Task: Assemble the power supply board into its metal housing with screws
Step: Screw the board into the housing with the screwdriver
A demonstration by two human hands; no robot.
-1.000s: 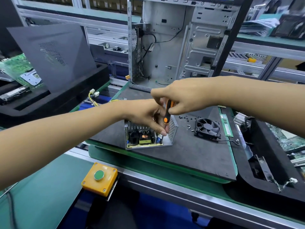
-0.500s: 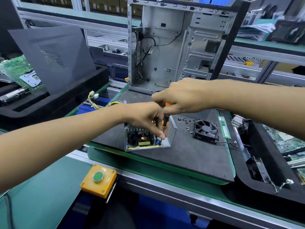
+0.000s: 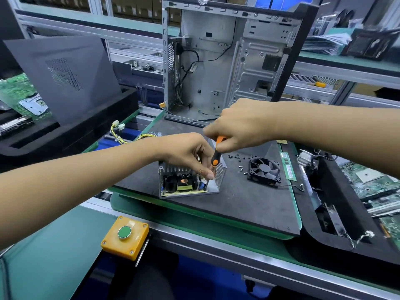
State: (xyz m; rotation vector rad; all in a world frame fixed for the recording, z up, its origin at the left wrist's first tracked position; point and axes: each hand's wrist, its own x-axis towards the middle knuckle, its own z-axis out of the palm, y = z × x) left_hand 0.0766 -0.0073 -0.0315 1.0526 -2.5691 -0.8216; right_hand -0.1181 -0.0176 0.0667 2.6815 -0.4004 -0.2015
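Head view, near to far: a yellow button box (image 3: 125, 238) sits at the lower left bench (image 3: 249, 204) edge. At centre frame the metal housing (image 3: 218, 176) stands on the dark mat with the power supply board (image 3: 181, 185) inside. Left hand (image 3: 190, 153), its grip pinching the screwdriver (image 3: 216, 156) shaft low down, reaches over the housing. Right hand (image 3: 240, 126), grip curled round the orange handle, holds it nearly upright. Loose screws (image 3: 236, 158) and a fan (image 3: 264, 171) lie right of the housing. An open computer case (image 3: 216, 61) stands behind.
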